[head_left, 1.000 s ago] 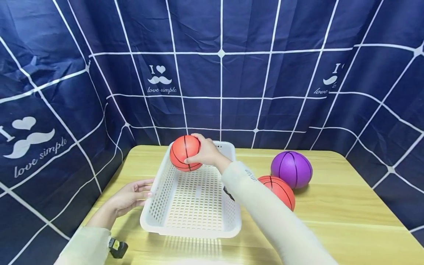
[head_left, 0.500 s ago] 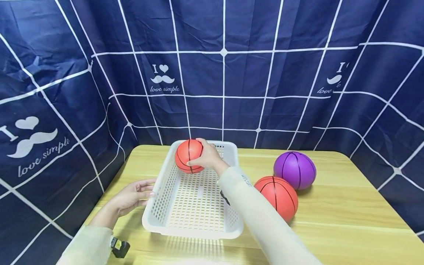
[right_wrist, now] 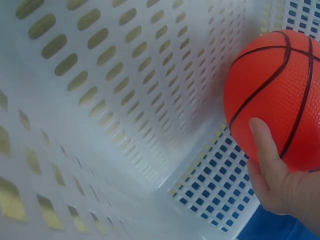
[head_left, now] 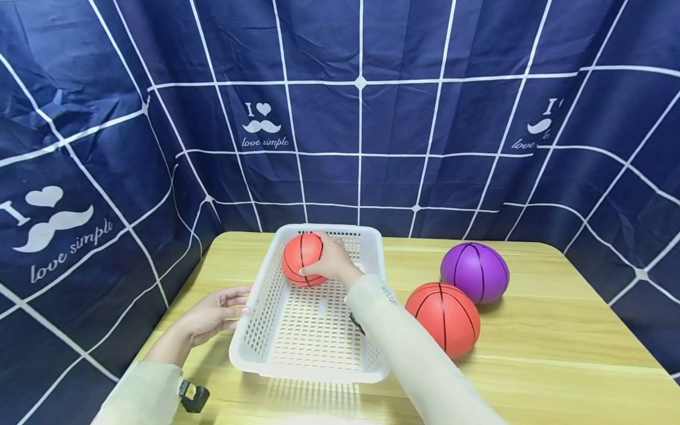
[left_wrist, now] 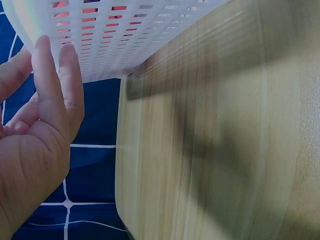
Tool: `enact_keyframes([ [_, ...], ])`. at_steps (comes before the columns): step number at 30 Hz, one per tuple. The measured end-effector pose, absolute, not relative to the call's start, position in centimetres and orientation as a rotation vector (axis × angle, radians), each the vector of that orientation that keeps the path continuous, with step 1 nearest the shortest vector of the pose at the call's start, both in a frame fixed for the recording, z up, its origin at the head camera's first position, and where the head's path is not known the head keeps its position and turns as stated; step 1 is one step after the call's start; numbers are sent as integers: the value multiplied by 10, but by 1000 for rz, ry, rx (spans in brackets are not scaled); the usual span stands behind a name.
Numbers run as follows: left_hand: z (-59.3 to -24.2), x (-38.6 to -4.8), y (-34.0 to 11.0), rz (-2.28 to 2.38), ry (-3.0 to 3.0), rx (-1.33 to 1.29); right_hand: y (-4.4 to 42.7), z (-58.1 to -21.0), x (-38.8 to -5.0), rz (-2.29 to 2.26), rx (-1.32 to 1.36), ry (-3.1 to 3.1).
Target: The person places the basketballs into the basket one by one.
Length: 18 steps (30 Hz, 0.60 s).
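Observation:
In the head view, my right hand [head_left: 330,258] grips a red ball [head_left: 303,260] with black lines inside the far left corner of a white perforated basket [head_left: 313,374]. The right wrist view shows the thumb and a finger of that hand [right_wrist: 280,180] against the ball [right_wrist: 272,95], close to the basket walls [right_wrist: 115,95]. My left hand [head_left: 209,316] is at the basket's left side, fingers loosely extended with their tips at the wall. From the left wrist view, the fingers of the left hand [left_wrist: 42,115] are beside the basket's outer wall [left_wrist: 105,37].
A second red ball [head_left: 444,319] lies on the wooden table [head_left: 558,354] right of the basket, next to a purple ball [head_left: 474,273]. A dark blue curtain [head_left: 393,130] with white lines hangs behind and on both sides of the table.
My right hand has lowered the red ball from above the basket's far left part down into it. The left hand has stayed at the basket's side. The head view has shifted slightly.

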<state>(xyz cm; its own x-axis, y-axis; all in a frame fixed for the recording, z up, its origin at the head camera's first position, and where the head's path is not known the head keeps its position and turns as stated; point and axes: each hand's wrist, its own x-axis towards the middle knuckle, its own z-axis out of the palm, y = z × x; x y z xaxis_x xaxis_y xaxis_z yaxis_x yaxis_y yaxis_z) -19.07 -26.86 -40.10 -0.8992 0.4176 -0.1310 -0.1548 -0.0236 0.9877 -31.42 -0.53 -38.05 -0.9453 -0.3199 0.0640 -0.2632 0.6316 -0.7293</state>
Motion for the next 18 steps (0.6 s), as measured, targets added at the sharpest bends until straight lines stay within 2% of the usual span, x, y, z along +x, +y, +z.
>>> enact_keyframes([
  [18,-403,-192,-269,1966,1879,265,-1,-381,-316,-1260,-443,2719],
])
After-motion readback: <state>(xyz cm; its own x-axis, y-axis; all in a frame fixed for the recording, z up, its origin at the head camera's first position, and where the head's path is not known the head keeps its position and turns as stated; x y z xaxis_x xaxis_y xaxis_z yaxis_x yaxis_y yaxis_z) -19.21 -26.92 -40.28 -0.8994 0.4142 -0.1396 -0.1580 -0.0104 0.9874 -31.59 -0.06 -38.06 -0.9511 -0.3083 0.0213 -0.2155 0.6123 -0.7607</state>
